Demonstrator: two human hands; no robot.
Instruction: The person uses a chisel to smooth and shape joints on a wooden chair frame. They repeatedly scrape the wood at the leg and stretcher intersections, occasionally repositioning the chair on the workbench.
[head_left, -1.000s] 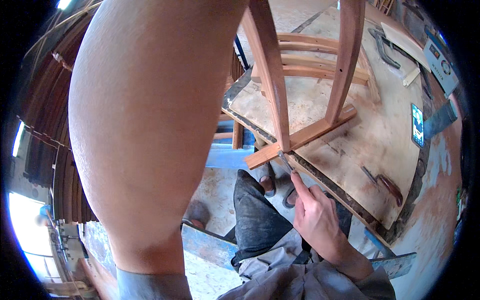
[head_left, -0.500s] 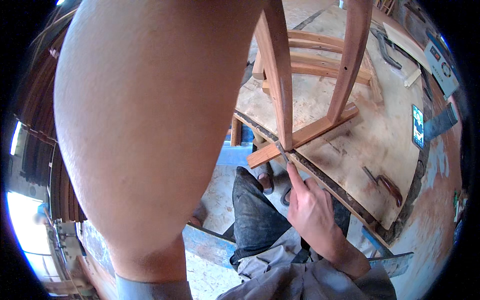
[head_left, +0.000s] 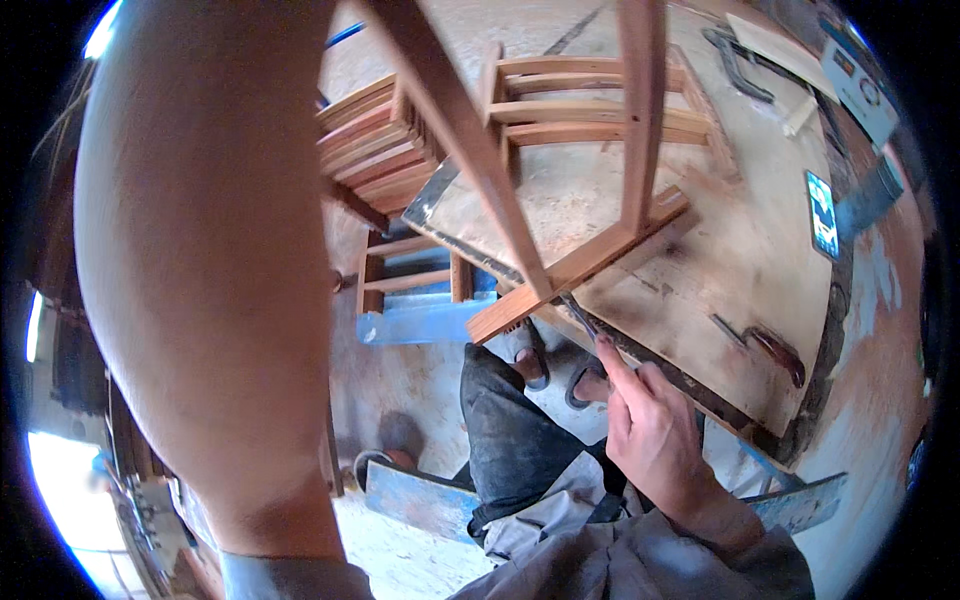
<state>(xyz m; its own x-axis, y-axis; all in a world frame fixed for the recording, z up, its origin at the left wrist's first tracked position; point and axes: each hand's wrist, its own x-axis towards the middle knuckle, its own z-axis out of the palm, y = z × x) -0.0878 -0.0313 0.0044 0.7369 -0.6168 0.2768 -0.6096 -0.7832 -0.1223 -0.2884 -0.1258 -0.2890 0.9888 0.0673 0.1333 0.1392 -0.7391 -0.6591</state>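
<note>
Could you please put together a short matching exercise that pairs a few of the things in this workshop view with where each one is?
Things:
1. wooden chair frame
2. thin tool
3. dark-handled tool
4. stacked wooden frames

Places:
A. lying alone near the workbench's right edge
B. piled beyond the bench's far left corner
C. standing on the bench top
D. held in the right hand, tip at the frame's lower rail

Pairs: 1-C, 2-D, 3-A, 4-B

Chair frame [head_left: 560,180] crowds tabletop [head_left: 740,260]; right side open.
</note>
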